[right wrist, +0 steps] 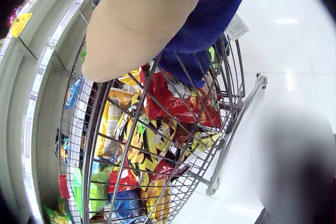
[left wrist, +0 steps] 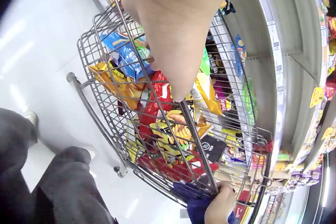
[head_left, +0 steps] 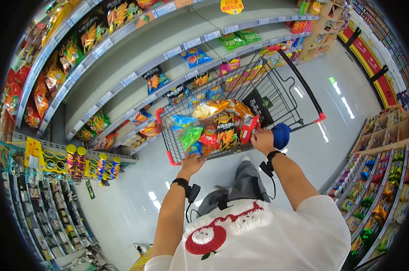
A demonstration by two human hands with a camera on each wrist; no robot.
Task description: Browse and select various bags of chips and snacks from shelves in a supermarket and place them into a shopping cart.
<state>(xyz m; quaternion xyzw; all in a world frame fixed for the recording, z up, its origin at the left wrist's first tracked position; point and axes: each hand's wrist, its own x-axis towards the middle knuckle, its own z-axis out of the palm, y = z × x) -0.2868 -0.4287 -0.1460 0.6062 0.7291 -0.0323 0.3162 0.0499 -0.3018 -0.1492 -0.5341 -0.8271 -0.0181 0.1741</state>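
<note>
A wire shopping cart [head_left: 176,156] with red corner caps stands sideways before me, heaped with bags of chips. My left hand [head_left: 192,164] grips the near side rim toward the cart's left end. Farther right along this rim, my right hand [head_left: 262,141] holds on beside a red chip bag [head_left: 247,131]. A dark blue cloth item [head_left: 281,136] hangs at the rim right by that hand. In the middle of the pile lies a black chip bag [head_left: 226,131], with a green bag [head_left: 192,136] to its left. The fingers are partly hidden in both wrist views.
Behind the cart runs a long curved shelf [head_left: 137,58] with scattered chip bags. Canisters [head_left: 80,160] hang on a rack at left. More snack shelves [head_left: 376,198] stand at right. Glossy white floor [head_left: 114,212] lies around my feet.
</note>
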